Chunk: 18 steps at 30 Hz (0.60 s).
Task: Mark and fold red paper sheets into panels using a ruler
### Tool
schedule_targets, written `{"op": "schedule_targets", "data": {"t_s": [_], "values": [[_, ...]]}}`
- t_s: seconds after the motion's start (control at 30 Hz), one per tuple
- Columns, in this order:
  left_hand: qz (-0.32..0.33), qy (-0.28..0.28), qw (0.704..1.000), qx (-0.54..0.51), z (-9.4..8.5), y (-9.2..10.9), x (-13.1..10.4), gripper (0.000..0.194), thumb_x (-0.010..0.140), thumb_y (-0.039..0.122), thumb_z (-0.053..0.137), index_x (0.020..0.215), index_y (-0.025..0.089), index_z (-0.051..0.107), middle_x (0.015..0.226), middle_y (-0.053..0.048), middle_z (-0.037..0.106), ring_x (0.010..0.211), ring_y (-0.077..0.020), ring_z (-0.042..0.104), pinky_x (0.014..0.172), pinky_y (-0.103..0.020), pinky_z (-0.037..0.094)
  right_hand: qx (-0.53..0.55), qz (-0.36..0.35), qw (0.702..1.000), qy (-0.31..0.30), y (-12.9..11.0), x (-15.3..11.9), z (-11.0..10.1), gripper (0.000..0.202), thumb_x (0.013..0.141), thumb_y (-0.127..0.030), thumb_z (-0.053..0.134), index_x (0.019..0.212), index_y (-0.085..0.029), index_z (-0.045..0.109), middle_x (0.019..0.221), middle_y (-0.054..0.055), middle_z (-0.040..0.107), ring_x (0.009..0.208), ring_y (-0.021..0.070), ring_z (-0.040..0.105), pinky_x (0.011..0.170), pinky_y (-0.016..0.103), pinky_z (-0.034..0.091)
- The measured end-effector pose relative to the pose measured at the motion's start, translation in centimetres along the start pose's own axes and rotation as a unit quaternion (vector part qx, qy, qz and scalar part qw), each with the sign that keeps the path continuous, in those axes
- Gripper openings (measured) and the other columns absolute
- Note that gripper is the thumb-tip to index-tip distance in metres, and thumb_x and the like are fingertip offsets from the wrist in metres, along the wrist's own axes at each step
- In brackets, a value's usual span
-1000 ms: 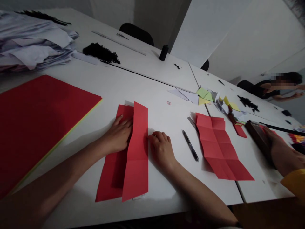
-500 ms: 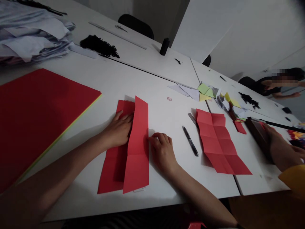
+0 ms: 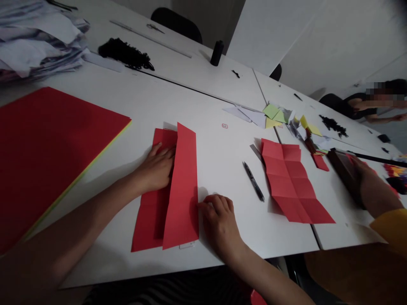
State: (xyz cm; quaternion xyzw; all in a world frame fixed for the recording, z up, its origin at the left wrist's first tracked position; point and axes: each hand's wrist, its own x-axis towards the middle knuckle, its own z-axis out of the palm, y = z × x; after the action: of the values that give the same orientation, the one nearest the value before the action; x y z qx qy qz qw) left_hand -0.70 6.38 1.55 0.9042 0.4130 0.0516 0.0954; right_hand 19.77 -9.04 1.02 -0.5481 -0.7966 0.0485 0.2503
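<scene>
A sheet of red paper (image 3: 184,182) lies folded lengthwise in front of me, its right-hand flap standing partly raised. My left hand (image 3: 157,169) rests flat on the lower layer with fingers stretched out, their tips hidden behind the flap. At the flap's right edge, my right hand (image 3: 221,222) has its fingers curled, with thumb and forefinger pinched at the paper. Further right is a second red sheet (image 3: 289,182) that carries a grid of creases. Between the two sheets lies a black pen (image 3: 253,181).
On the left lies a stack of large red sheets (image 3: 60,148). Behind are crumpled white papers (image 3: 38,38), black cord (image 3: 125,53) and a black cylinder (image 3: 217,53). Paper scraps (image 3: 276,114) lie beyond the creased sheet. Another person's hand (image 3: 370,182) touches a dark box (image 3: 345,176) at right.
My right hand has slid along the flap's edge towards the near side of the table. My left hand stays on the paper. The whole view has shifted slightly.
</scene>
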Motion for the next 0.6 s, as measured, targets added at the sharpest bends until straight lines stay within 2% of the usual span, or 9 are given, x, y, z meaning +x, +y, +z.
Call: {"op": "schedule_targets", "data": {"t_s": [0.27,0.4,0.6], "values": [[-0.001,-0.002,1.0,0.008,0.1,-0.1,-0.1,0.057,0.085,0.013,0.046,0.142,0.019,0.042,0.137,-0.011,0.049,0.134,-0.0273,0.037,0.117,-0.053,0.009,0.02,0.0,1.0,-0.017,-1.4,-3.2,-0.7,0.028,0.091,-0.006,0.043,0.107,-0.018,0.062,0.097,0.008,0.062,0.094,0.0226,0.054,0.086,0.041,0.04],[0.002,0.003,1.0,0.006,0.1,-0.2,-0.1,0.051,0.086,0.014,0.046,0.136,0.02,0.049,0.131,-0.01,0.054,0.133,-0.0264,0.039,0.117,-0.052,0.008,0.02,-0.004,1.0,-0.004,-2.2,-5.2,-0.8,0.031,0.09,-0.004,0.04,0.107,-0.018,0.062,0.096,0.008,0.062,0.093,0.0213,0.055,0.089,0.04,0.04],[-0.001,0.004,1.0,0.005,-0.1,0.0,-0.3,0.047,0.086,0.013,0.044,0.133,0.017,0.052,0.135,-0.011,0.052,0.133,-0.0256,0.038,0.117,-0.052,0.009,-0.005,-0.016,1.0,0.026,-2.7,-5.5,-0.8,0.027,0.086,-0.007,0.045,0.101,-0.018,0.064,0.087,0.009,0.063,0.086,0.023,0.056,0.082,0.04,0.044]]}}
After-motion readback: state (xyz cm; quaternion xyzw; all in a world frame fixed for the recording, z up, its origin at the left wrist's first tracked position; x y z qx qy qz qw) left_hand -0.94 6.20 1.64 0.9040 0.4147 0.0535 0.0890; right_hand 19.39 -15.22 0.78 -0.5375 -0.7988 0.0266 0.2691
